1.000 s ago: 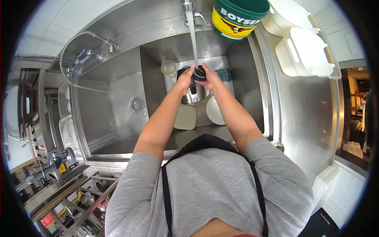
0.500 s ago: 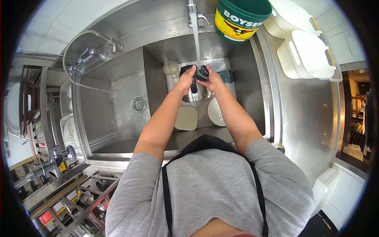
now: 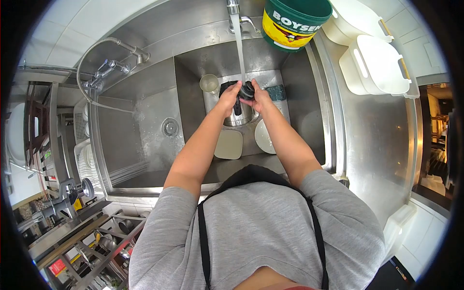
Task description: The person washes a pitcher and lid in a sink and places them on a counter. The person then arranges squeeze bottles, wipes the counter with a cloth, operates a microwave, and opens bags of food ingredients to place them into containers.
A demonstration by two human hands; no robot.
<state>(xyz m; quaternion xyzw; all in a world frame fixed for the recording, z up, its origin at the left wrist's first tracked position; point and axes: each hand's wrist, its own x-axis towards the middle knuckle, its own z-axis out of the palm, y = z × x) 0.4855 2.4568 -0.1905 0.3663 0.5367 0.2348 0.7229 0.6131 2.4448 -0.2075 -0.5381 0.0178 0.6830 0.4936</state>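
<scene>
Under the running tap water (image 3: 239, 46), my right hand (image 3: 261, 99) grips a round black lid (image 3: 247, 91) from its right side. My left hand (image 3: 228, 100) closes on the lid from the other side; its fingertips are partly hidden. Directly below is a stainless-steel jug (image 3: 245, 117) with a black handle (image 3: 237, 107), in the right sink basin. Around the jug lie a clear round container (image 3: 209, 83), a dark green scouring pad (image 3: 276, 93), a squarish pale dish (image 3: 228, 145) and a white bowl (image 3: 263, 137).
A green and yellow bucket (image 3: 292, 29) stands behind the basin's back right corner. White plastic bins (image 3: 374, 65) sit on the steel counter (image 3: 374, 140) at right. The left basin (image 3: 157, 140) has a drain and a hose spray (image 3: 104, 60) above it. White dishes (image 3: 86, 159) are racked at far left.
The black lid has turned slightly in my hands under the stream. Both hands stay in almost the same place, and the dishes around them have not moved.
</scene>
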